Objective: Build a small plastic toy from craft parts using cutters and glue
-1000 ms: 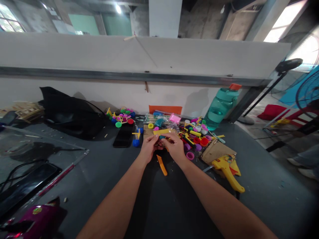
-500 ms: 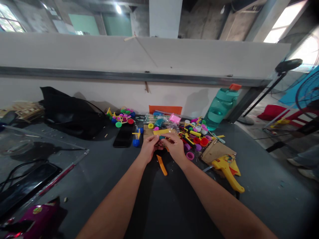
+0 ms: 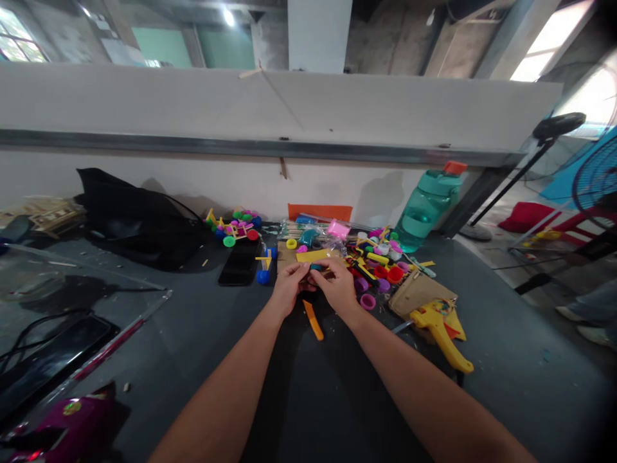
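Observation:
My left hand (image 3: 290,287) and my right hand (image 3: 337,287) meet over the middle of the table, fingers bent inward. Between their fingertips is a small dark teal piece (image 3: 315,266), pinched from both sides; fingers cover much of it, so its kind is unclear. Just below the hands lies a tool with an orange handle (image 3: 313,320), its black upper end partly hidden by them. Behind the fingertips is a yellow strip (image 3: 312,255) on brown cardboard. Purple bottle caps (image 3: 367,301) and red caps (image 3: 396,275) lie to the right of my right hand.
A yellow glue gun (image 3: 441,334) lies at the right by folded cardboard (image 3: 419,292). Behind it stands a teal water bottle (image 3: 427,209). Leftward are a phone (image 3: 238,263), a small blue-wheeled model (image 3: 264,267), colourful wheeled models (image 3: 238,228) and a black bag (image 3: 139,222).
The teal piece has turned slightly between my fingertips and shows a more rounded side. My hands stay in nearly the same place; the table's other things have not moved.

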Demonstrator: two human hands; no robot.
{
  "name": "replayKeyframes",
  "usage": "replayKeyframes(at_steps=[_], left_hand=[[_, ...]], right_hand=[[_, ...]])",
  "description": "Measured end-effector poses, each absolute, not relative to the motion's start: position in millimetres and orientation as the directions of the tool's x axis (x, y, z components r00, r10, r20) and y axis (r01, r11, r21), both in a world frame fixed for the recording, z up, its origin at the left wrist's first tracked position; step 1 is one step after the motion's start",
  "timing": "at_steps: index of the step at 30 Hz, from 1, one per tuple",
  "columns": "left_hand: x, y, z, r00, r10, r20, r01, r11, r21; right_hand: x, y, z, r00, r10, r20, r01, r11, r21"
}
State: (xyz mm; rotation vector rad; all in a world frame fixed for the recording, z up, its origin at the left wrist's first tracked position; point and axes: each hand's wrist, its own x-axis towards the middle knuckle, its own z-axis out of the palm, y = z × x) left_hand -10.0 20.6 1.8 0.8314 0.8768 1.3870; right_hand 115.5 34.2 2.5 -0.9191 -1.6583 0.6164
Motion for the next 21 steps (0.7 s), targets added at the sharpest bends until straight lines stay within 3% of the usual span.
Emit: replayKeyframes(at_steps=[21], left_hand=[[-10.7,20.2,3.5,-0.029,0.999,-0.043,-0.441,0.025,0.897]], right_hand=[[116.9,35.2,3.7,-0.104,0.834,0.542,0.158,0.552,-0.819]])
